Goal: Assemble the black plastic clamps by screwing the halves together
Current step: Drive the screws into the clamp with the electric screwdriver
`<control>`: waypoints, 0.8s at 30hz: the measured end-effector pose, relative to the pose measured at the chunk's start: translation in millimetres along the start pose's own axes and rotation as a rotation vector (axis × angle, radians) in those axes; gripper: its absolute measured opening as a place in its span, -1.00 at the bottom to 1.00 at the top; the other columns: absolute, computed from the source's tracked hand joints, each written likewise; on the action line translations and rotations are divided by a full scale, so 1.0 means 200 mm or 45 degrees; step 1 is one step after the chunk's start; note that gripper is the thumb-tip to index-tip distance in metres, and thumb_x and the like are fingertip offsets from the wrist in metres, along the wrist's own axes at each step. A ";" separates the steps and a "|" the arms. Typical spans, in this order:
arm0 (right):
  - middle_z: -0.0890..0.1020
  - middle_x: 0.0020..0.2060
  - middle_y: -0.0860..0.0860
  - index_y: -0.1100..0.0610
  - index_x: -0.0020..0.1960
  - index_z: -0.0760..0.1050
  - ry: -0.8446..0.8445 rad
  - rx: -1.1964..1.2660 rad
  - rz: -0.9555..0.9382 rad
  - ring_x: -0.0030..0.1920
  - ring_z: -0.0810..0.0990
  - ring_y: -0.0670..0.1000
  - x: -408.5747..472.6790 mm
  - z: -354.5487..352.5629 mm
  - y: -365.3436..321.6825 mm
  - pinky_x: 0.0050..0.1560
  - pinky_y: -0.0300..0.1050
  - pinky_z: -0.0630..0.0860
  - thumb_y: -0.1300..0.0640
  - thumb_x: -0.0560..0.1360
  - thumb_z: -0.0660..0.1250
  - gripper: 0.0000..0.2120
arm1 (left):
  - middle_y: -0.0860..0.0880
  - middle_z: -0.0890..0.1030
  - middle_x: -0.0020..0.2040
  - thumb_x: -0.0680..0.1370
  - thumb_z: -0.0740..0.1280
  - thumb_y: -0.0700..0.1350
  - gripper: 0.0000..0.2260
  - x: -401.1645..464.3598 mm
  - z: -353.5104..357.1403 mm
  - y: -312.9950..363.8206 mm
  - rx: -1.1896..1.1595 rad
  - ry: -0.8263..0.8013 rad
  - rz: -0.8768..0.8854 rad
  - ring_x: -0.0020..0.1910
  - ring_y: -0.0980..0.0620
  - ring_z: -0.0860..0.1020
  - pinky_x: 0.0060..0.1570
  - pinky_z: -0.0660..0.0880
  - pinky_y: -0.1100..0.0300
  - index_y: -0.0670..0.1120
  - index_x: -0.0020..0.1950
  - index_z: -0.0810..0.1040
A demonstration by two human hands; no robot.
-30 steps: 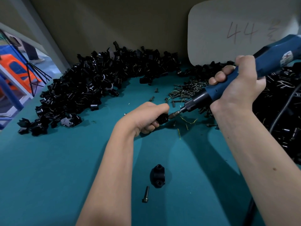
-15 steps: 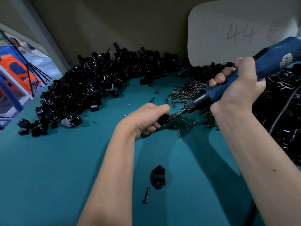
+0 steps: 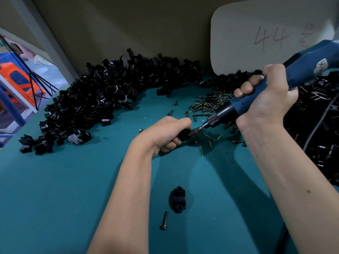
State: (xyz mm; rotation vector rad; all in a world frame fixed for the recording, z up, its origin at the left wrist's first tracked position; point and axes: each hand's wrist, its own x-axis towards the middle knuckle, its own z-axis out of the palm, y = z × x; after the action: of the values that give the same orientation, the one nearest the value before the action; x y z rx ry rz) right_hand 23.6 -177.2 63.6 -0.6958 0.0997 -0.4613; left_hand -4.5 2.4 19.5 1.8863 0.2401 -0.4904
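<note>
Left hand (image 3: 165,133): fingers curled tight round a small black plastic clamp (image 3: 184,135), held just above the teal table mat (image 3: 55,189) near its middle; only the clamp's right end visible past the fingers. Right hand (image 3: 266,99): fingers and thumb wrapped round the blue electric screwdriver (image 3: 286,77), tilted down to the left, metal bit (image 3: 197,129) touching the clamp's exposed end. Nearer the body, on the mat: one loose black clamp half (image 3: 177,202) with a hole at each end, and just beside it, lower left, a single dark metal bolt (image 3: 164,220) lying flat, apart from the half. Far side: large heap of black clamp parts (image 3: 102,99) along the wall, scattered pile of dark screws (image 3: 209,103) under the screwdriver, second black heap (image 3: 319,114) at right. White board marked "44" (image 3: 266,37) leaning on the wall.
</note>
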 end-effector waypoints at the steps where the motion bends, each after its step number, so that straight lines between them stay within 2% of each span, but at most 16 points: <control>1: 0.40 -0.46 0.01 0.16 -0.05 0.29 0.000 -0.002 0.004 -0.51 0.34 -0.01 0.00 0.00 0.00 -0.42 -0.15 0.34 0.33 0.51 0.26 -0.84 | 0.04 0.28 -0.50 0.37 0.27 0.06 -0.81 0.00 0.00 0.00 -0.003 -0.002 -0.001 -0.60 0.09 0.13 -0.51 0.08 0.38 0.02 -0.29 0.31; 4: 0.39 -0.45 0.01 0.16 -0.05 0.29 -0.016 0.005 0.015 -0.50 0.34 -0.01 0.00 0.00 -0.01 -0.43 -0.14 0.34 0.33 0.51 0.26 -0.84 | 0.05 0.27 -0.50 0.47 0.26 0.04 -0.79 0.00 -0.01 -0.01 -0.012 -0.025 -0.025 -0.60 0.09 0.13 -0.50 0.08 0.38 0.03 -0.32 0.32; 10: 0.37 -0.44 0.04 0.17 -0.03 0.27 -0.087 -0.006 -0.009 -0.50 0.33 0.01 -0.01 0.02 -0.02 -0.41 -0.14 0.33 0.34 0.49 0.25 -0.82 | 0.05 0.23 -0.47 0.35 0.27 0.06 -0.82 -0.01 -0.01 -0.01 -0.042 -0.081 -0.048 -0.59 0.11 0.11 -0.54 0.07 0.41 0.02 -0.35 0.34; 16: 0.38 -0.44 0.03 0.16 -0.10 0.29 -0.044 -0.008 0.018 -0.50 0.34 0.00 0.00 0.00 -0.02 -0.41 -0.13 0.33 0.33 0.49 0.25 -0.84 | 0.05 0.25 -0.48 0.55 0.26 0.00 -0.73 -0.01 0.00 -0.01 -0.050 -0.033 -0.011 -0.58 0.11 0.11 -0.55 0.06 0.40 0.02 -0.34 0.34; 20: 0.38 -0.44 0.02 0.15 -0.12 0.30 -0.039 0.006 0.025 -0.49 0.34 0.00 0.00 0.01 -0.03 -0.42 -0.13 0.33 0.32 0.49 0.27 -0.84 | 0.05 0.25 -0.45 0.47 0.29 0.04 -0.76 -0.02 -0.01 -0.01 -0.091 -0.059 0.032 -0.55 0.10 0.09 -0.54 0.05 0.39 0.03 -0.37 0.37; 22: 0.39 -0.43 0.02 0.16 -0.08 0.30 -0.048 0.007 0.025 -0.49 0.34 0.00 0.00 0.01 -0.03 -0.41 -0.13 0.34 0.31 0.49 0.27 -0.85 | 0.05 0.27 -0.46 0.48 0.29 0.04 -0.75 -0.02 0.00 -0.01 -0.087 -0.055 0.071 -0.54 0.09 0.10 -0.53 0.04 0.37 0.04 -0.38 0.38; 24: 0.40 -0.41 0.01 0.16 0.01 0.30 -0.034 0.023 0.054 -0.47 0.35 -0.01 0.01 0.00 -0.04 -0.41 -0.13 0.35 0.28 0.52 0.30 -0.82 | 0.04 0.32 -0.49 0.58 0.26 0.04 -0.68 -0.02 -0.01 -0.02 -0.052 -0.042 0.105 -0.56 0.09 0.11 -0.54 0.04 0.37 0.02 -0.37 0.44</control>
State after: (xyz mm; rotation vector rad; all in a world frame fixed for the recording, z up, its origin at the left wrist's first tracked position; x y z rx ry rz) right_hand 22.0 -182.5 68.6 -0.6804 0.0849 -0.4114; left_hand -8.7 5.2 17.7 1.8390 0.1488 -0.4565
